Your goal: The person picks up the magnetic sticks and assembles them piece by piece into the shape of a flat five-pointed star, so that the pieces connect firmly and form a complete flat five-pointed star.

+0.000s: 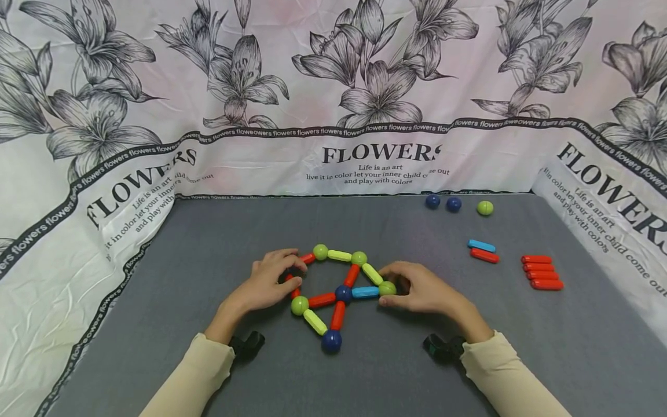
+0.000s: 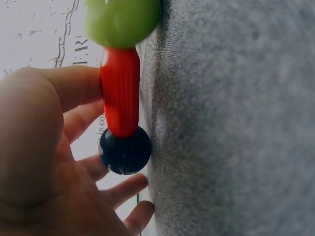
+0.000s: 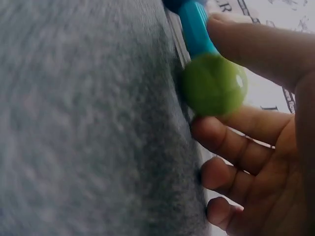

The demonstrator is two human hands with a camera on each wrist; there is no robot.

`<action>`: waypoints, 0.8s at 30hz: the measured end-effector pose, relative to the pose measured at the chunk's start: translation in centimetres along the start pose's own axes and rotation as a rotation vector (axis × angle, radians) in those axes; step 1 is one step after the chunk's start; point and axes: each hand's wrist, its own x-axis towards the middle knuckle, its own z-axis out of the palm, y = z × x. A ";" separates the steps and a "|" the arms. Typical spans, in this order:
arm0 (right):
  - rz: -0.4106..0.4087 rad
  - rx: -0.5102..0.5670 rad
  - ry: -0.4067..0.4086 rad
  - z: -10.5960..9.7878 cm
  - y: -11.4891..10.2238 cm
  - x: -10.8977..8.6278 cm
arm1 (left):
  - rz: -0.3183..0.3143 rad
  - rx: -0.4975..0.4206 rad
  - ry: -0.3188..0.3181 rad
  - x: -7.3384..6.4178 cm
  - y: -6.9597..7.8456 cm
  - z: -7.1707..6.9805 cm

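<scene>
A flat shape of magnetic-looking rods and balls lies on the grey cloth between both hands. The left hand [image 1: 271,279] holds its left side, with the thumb against a red rod [image 2: 120,93]. Below that rod, in the left wrist view, a dark blue ball [image 2: 125,150] sits within the curve of the fingers. The right hand [image 1: 427,286] has thumb and fingers around the green ball [image 1: 387,288] at the right corner. A light blue rod [image 1: 366,292] links that ball to the central dark blue ball [image 1: 344,293]. Another dark blue ball [image 1: 332,341] forms the near corner.
Two dark blue balls [image 1: 454,204] and a green ball [image 1: 485,208] lie at the table's back right. A light blue rod [image 1: 482,245] and a red rod [image 1: 484,255] lie nearer. Several red rods [image 1: 542,275] are lined up farther right. Flower-printed cloth [image 1: 250,162] surrounds the grey surface.
</scene>
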 end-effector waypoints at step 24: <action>-0.027 0.185 -0.082 -0.1 0.2 0.0 | -0.106 -0.029 -0.015 -0.1 0.5 -0.7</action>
